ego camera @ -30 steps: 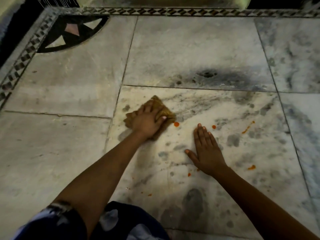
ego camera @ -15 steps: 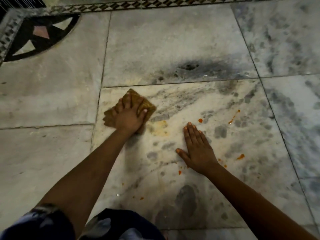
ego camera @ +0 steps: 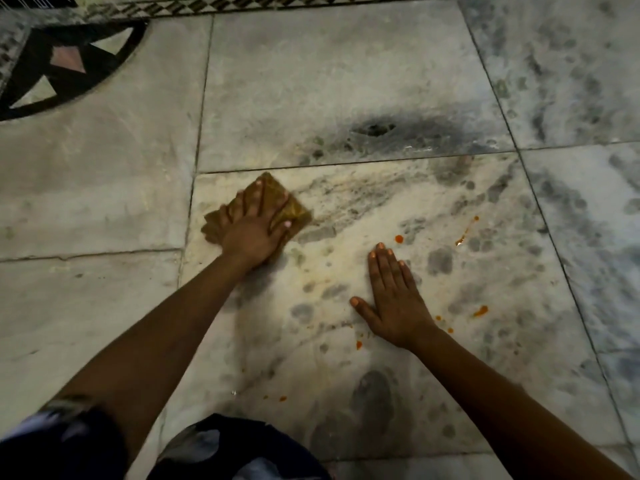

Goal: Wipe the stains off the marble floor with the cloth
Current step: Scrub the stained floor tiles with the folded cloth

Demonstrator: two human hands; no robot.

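- Left hand [ego camera: 251,230]: laid palm-down on the cloth [ego camera: 292,209], fingers spread and nearly straight, pressing it flat to the marble floor [ego camera: 104,188]. Nothing is gripped or pinched.
- Cloth: a brownish-yellow folded square, lying at the upper-left corner of the central tile, at 10 o'clock from the frame centre. Its far corner and right edge show beyond the fingers; the rest is covered by the hand.
- Right hand [ego camera: 394,299]: flat on bare marble, fingers straight and close together, thumb spread to the left. It holds nothing. It lies at 4 o'clock from the cloth, apart from it.
- Stains [ego camera: 399,239]: small orange spots on the central tile. One dot lies just beyond the right fingertips at 12 o'clock; a thin streak lies at 2 o'clock; further spots lie at 3 o'clock and at 6 o'clock near the wrist.
- Dark scorch-like mark [ego camera: 374,129]: on the tile beyond, at 12 o'clock.
- Inlaid border [ego camera: 242,3]: along the far edge, with a dark quarter-circle inlay [ego camera: 65,64] at 10 o'clock.
- Patterned garment [ego camera: 225,448]: at 6 o'clock, bottom edge.
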